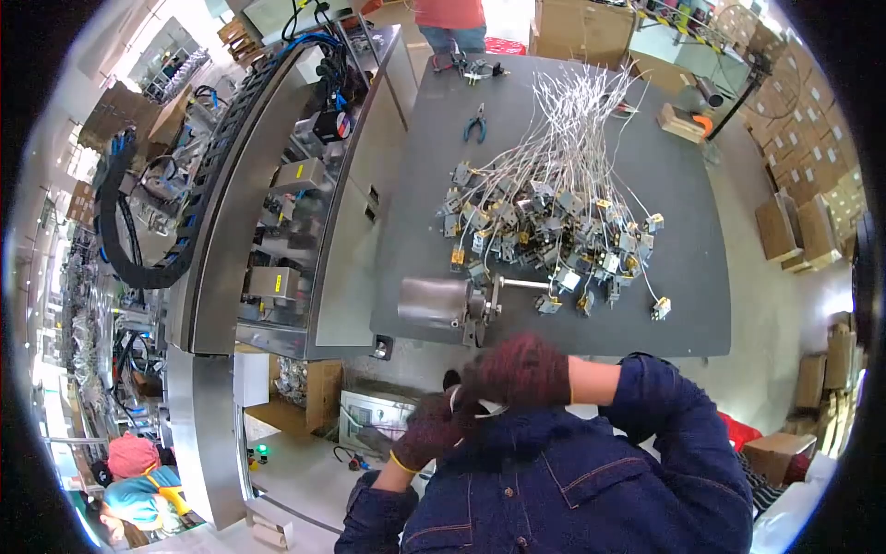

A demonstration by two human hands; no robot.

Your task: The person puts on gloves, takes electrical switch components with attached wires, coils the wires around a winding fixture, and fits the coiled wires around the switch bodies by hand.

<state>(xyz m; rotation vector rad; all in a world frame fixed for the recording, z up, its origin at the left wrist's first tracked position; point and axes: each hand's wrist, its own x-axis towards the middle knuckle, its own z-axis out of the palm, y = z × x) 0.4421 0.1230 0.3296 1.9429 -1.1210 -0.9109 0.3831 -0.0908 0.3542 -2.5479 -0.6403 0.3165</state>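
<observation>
My right hand [519,371], in a dark red glove, is held close to my chest just below the table's near edge. Beside it on the left is my left hand [432,430], gloved too, with a yellow band at the wrist. The fingers of both are curled together around a small, dark and pale item that I cannot make out. Just beyond them, a metal cylinder [434,302] on a clamp-like fixture sits at the near edge of the grey table [683,314]. Past it lies a large heap of small metal parts [554,226] with white wires [577,111].
Blue-handled pliers [475,125] lie at the table's far left. A long machine [346,240] borders the table on the left. A wooden block [681,124] is at the far right corner. One person [449,18] stands beyond the table; another [138,480] is at lower left.
</observation>
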